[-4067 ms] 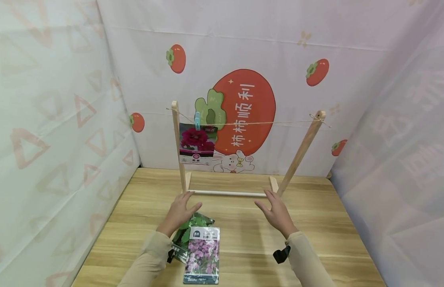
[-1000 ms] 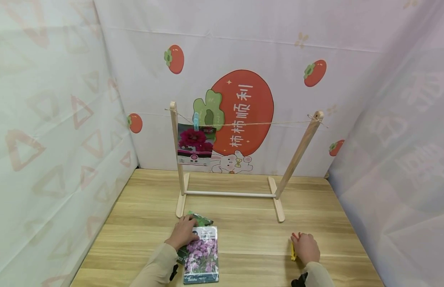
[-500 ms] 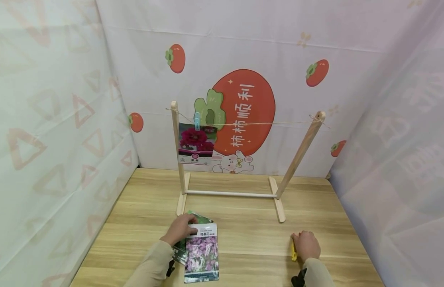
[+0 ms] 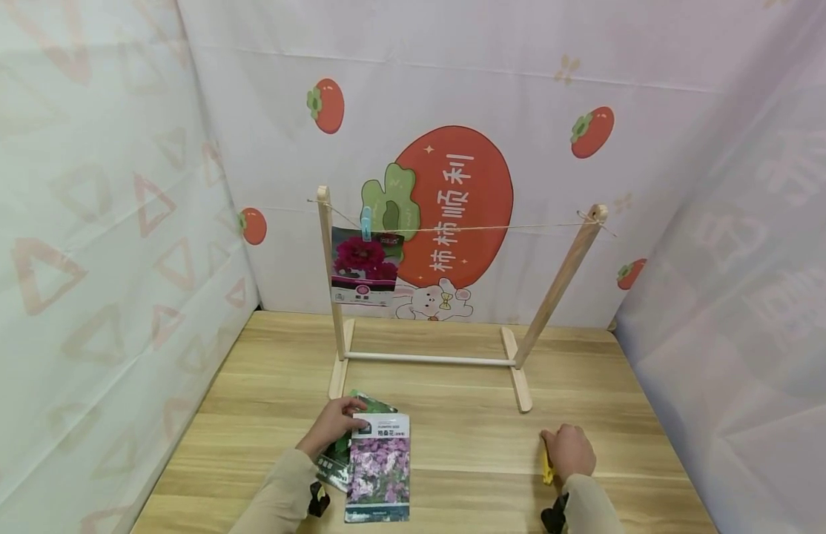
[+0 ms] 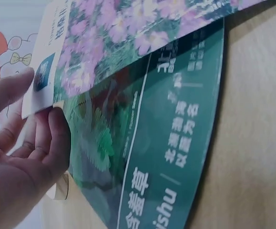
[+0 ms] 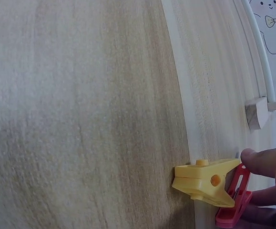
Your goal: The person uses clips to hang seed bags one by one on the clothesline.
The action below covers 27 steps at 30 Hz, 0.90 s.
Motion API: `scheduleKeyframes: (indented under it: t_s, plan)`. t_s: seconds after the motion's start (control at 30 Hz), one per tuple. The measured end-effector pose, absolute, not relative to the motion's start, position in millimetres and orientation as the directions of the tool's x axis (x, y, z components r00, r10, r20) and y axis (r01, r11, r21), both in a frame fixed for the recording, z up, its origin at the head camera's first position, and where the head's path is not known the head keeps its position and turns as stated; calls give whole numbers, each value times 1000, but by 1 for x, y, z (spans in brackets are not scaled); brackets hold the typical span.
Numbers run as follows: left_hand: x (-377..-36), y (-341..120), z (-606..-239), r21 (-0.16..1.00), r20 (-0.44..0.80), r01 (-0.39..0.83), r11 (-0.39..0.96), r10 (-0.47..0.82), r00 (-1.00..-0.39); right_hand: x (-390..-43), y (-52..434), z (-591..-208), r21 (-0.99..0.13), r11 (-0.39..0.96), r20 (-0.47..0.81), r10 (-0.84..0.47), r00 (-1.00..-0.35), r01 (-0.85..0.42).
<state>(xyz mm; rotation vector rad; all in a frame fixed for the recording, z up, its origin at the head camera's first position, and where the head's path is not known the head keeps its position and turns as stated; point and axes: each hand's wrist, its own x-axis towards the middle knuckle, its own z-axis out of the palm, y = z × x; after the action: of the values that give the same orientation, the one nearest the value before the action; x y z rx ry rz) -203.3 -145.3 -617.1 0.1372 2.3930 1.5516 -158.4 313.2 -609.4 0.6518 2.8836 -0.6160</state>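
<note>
The top edge of a purple-flower seed packet [image 4: 380, 467] is pinched by the left hand [image 4: 333, 424], the thumb laid on the white header strip and the fingers tucked beneath it, as is shown in the left wrist view. The packet is printed with pink-purple blossoms under a white band of dark lettering, and its top end is lifted slightly. Under it, partly covered, a green seed packet [image 5: 157, 157] with leaf artwork and white characters is lying flat on the tabletop [image 4: 466, 437].

The right hand [image 4: 569, 451] is rested on the tabletop near its right front, well apart from the packets, with the fingers curled over two clothespins: a yellow clothespin [image 6: 207, 183] is touched by a fingertip, and a red clothespin [image 6: 235, 202] is lying just behind it, touching it. Whether either pin is gripped cannot be told.

The tabletop is of pale wood grain. Behind the hands a wooden rack [image 4: 560, 285] is stood, with two uprights, flat feet and a white crossbar. A string [image 4: 493, 227] is stretched between the uprights, and a red-flower seed packet [image 4: 365, 276] is hung from it at the left by a blue clothespin [image 4: 366, 222]. The space is enclosed by fabric walls [image 4: 453, 81] printed with persimmons, a rabbit and triangles.
</note>
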Motion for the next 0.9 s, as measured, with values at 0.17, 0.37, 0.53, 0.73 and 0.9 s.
scheduleKeyframes:
  t_s: [0.17,0.37,0.53,0.73,0.9]
  plan:
    - [-200,-144,-616,915,-240,-167,367,162,-957,-158,313,-608,-348,834,-209,377,-902,429]
    - [-198,-139,-615,916,-297,-261,305,78,-952,-156,314,-607,-339,839,-191,382,-904,426]
    - [-196,-139,-617,921,-336,-306,242,89,-938,-156,313,-607,-344,835,-200,382,-902,430]
    - [-193,-139,-617,938,-303,-270,218,131,-944,-156,313,-607,-338,844,-182,376,-909,417]
    - [-191,-138,-619,935,-321,-292,203,132,-938,-154,313,-606,-349,847,-170,365,-915,402]
